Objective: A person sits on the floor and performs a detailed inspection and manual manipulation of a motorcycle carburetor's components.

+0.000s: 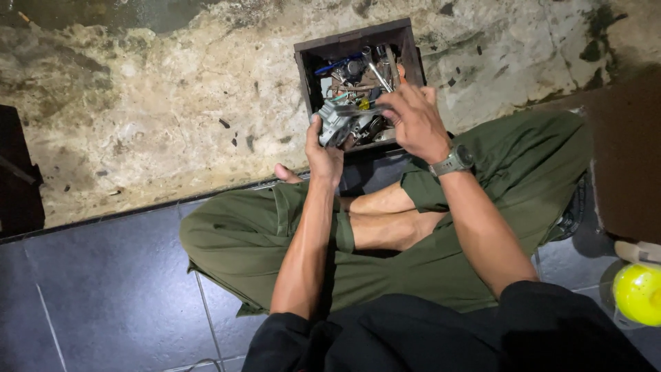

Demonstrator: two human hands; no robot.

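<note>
Head camera looked down on a person sitting cross-legged, both forearms stretched forward over the knees. The left hand (323, 155) rose palm-in, its fingers curled around the lower side of a grey metal part (342, 120). The right hand (411, 117) arched over the part's top, fingers bent and gripping its upper edge. The part sat between both hands, just above a dark box of tools (310, 58) on the stained floor (158, 103).

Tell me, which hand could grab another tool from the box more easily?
Probably the right hand: it hovers over the dark square wooden toolbox, fingers only lightly on the grey metal part that the left hand grips.
</note>
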